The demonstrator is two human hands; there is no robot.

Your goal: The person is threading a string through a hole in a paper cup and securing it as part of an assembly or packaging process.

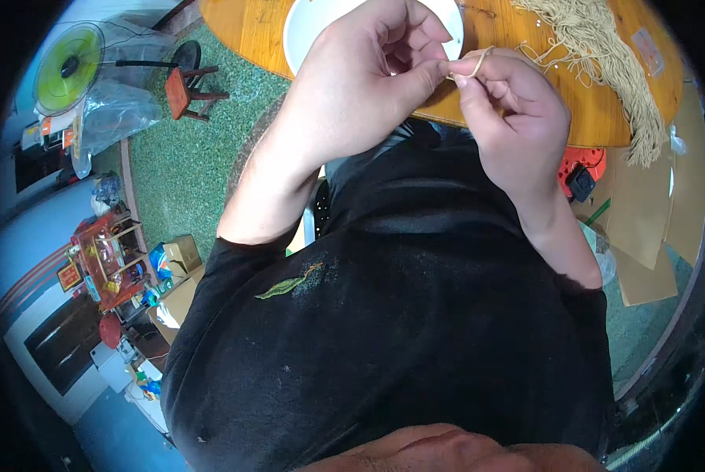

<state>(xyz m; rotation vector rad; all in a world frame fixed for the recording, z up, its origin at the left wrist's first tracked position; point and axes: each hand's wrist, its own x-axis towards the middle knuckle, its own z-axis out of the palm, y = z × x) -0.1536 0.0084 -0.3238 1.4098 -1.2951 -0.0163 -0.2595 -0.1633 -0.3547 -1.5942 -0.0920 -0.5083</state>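
My left hand (360, 82) is closed in a pinch, with thumb and fingertips meeting at a thin beige cord (483, 60). Close beside it on the right, my right hand (522, 118) pinches the same cord between thumb and forefinger, and a loop of it passes around the forefinger. Both hands are above the near edge of an orange-brown wooden table (242, 27). A white round dish (296, 39) stands behind my left hand, its contents mostly hidden. To the right lies a large bundle of beige cords (604, 59), whose ends hang over the table edge.
A small clear plastic piece (647, 51) lies near the table's right rim. Flattened cardboard (644, 204) and a red stool-like seat (587, 165) are below right. At left stand a green fan (69, 67), a small wooden stool (187, 94) and a red shelf (108, 259).
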